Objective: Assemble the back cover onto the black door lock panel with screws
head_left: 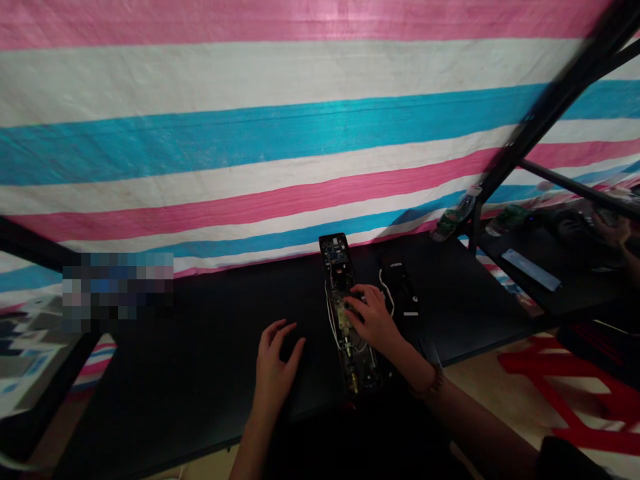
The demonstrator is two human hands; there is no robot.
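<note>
The right hand [371, 319] worked at the middle of an opened device [343, 321] on the surface [195, 360], its grip unclear; the left hand [274, 365] was open alongside. Nearby wires [330, 317] seemed to call for care.

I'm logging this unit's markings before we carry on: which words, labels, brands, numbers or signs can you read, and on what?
No text is readable.
Long black open housing with circuit boards: markings too small.
Flat black plastic part: pale patches, too small.
Clear plastic bottle with green label: blurred.
White item with blue patches, far left: blurred.
</note>
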